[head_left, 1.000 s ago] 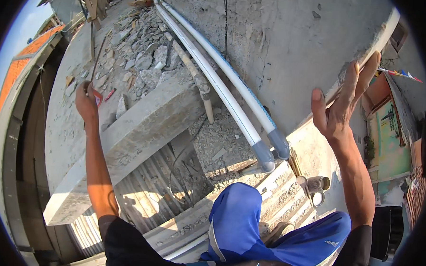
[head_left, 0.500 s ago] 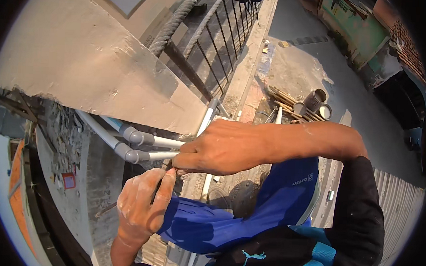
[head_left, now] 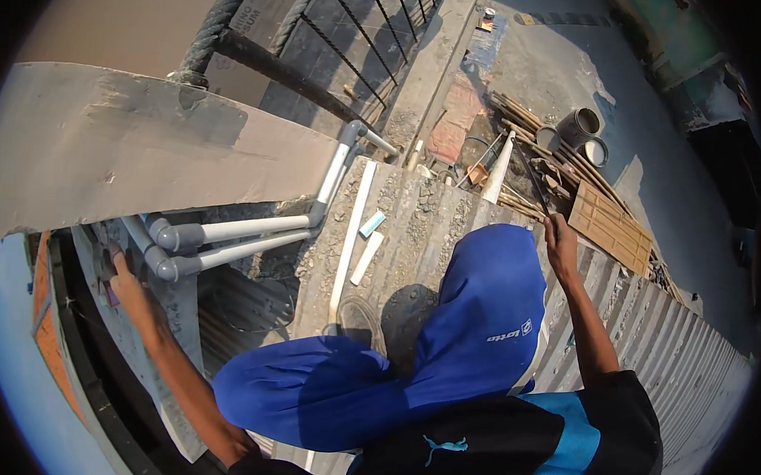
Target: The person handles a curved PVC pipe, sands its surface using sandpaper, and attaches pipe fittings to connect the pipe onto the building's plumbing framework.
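At the far left, my left hand [head_left: 130,290] reaches down to the grey wall face [head_left: 178,313], a finger stretched out beside the plastic pipe bends. A small reddish item beside that hand is mostly hidden. On the right, my right hand [head_left: 560,248] is closed around the lower end of a thin dark rod-like tool [head_left: 532,178]; its exact kind is unclear. Between my hands, two white plastic pipes [head_left: 258,229] with grey elbow joints [head_left: 168,268] run along the plastered wall [head_left: 147,142], then bend up at its corner. Neither hand touches the white pipes.
A long loose white pipe [head_left: 352,236] and short cut pieces [head_left: 368,258] lie on the corrugated roofing [head_left: 415,230]. Beyond are a white cone-like tube [head_left: 499,170], bamboo sticks [head_left: 522,112], tins [head_left: 581,123] and a brown panel [head_left: 610,226]. A metal railing [head_left: 294,77] stands ahead.
My hands were together at the pipe ends; they have parted, left to the wall and right out to the dark tool. The pipes now meet a grey elbow at the wall's corner.
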The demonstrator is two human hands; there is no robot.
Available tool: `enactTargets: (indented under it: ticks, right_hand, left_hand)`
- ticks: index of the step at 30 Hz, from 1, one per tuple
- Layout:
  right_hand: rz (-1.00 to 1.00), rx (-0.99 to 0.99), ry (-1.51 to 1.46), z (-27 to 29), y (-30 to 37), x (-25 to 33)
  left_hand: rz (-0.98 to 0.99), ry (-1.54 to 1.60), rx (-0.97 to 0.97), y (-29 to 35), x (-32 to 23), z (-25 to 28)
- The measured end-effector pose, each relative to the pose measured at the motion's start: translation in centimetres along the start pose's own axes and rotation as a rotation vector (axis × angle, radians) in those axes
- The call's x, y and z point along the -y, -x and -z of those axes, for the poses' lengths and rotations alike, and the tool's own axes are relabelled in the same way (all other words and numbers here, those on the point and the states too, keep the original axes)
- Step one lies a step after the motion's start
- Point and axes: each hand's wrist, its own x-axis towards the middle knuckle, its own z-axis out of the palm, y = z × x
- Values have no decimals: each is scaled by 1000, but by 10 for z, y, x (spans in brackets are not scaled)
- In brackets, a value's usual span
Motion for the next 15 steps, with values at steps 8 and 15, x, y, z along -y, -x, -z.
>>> enactTargets:
  ticks: [8, 15]
  right_hand:
    - [-230, -37, 127, 39, 43, -48]
    - [-209, -393, 172, 112, 58, -75]
  left_hand:
    - [194, 273, 205, -9, 35, -40]
    - [-483, -12, 253, 50, 18, -82]
